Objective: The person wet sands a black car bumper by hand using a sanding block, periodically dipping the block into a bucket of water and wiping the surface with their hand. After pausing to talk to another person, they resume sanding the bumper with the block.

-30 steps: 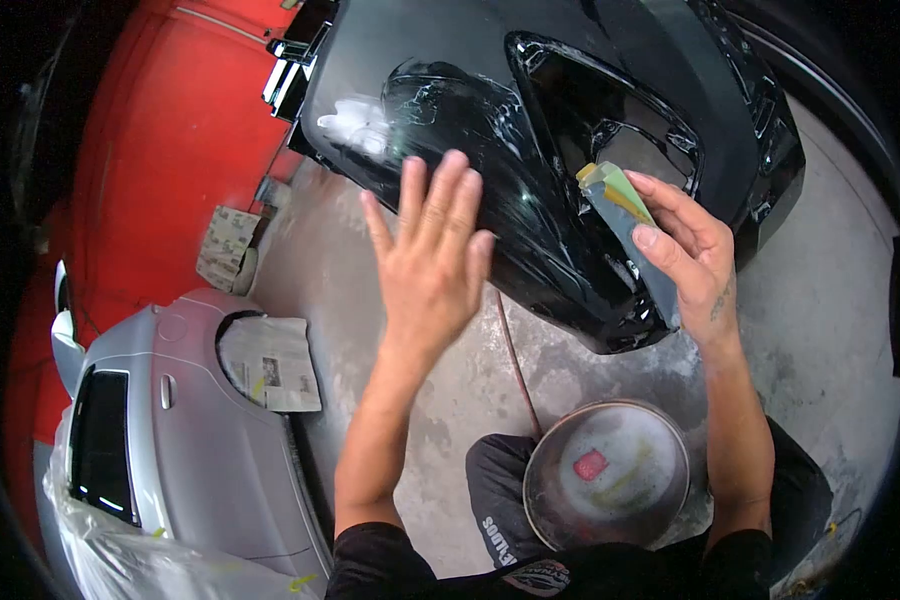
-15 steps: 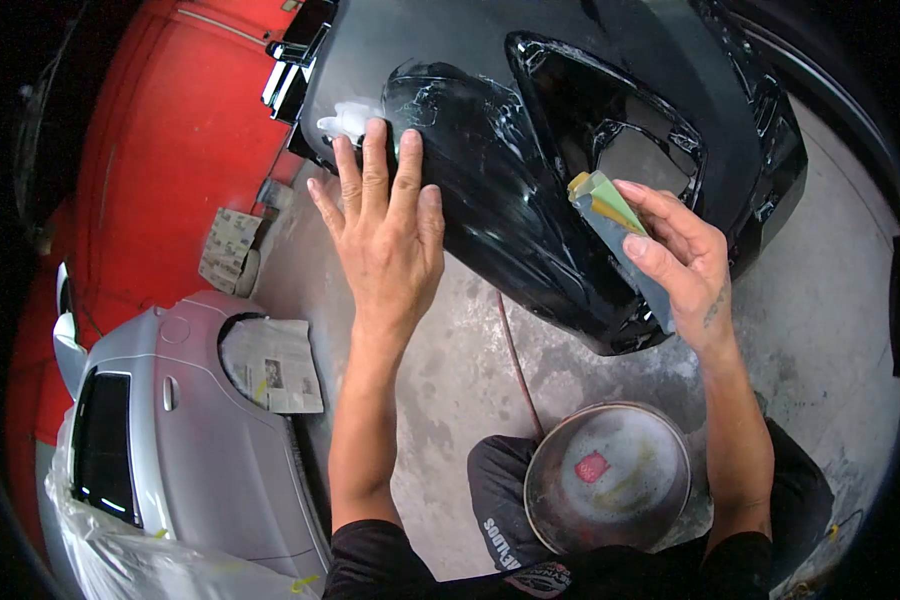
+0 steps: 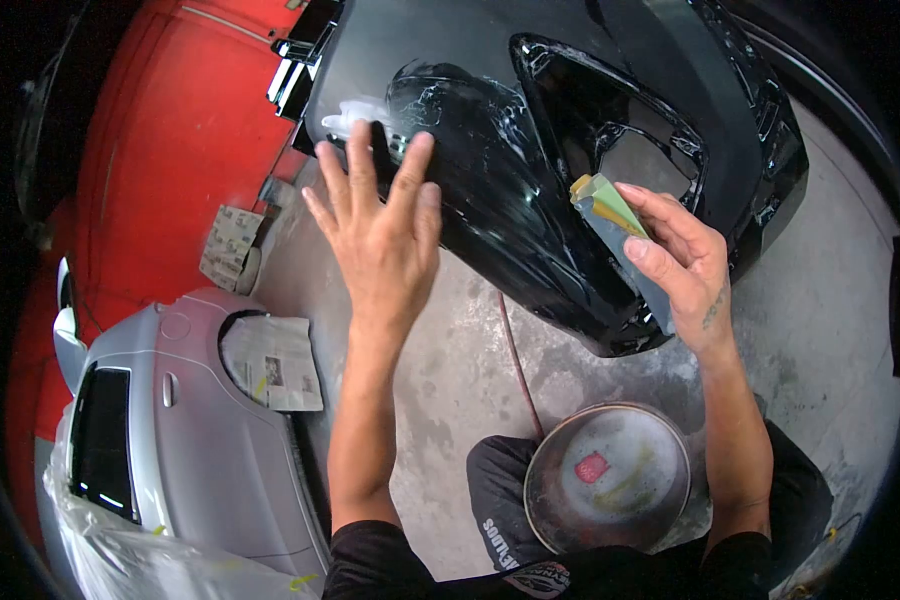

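A glossy, wet black car bumper point(image 3: 490, 90) lies on the concrete floor in front of me. My left hand point(image 3: 375, 235) is flat with fingers spread, its fingertips on the bumper's lower left edge beside a white foamy patch point(image 3: 355, 108). My right hand point(image 3: 680, 265) grips a folded stack of grey sandpaper with a green and yellow pad point(image 3: 615, 225), held against the bumper's right side below a dark opening point(image 3: 610, 120).
A round metal basin point(image 3: 607, 478) with a red scrap inside rests by my knee. A red hose point(image 3: 515, 360) runs across the floor. At left stand a red car body point(image 3: 170, 140) and a silver car door point(image 3: 190, 430) with newspaper masking point(image 3: 270, 362).
My left hand slid left and up across the bumper from its middle to the lower left edge near the foam. My right hand barely moved.
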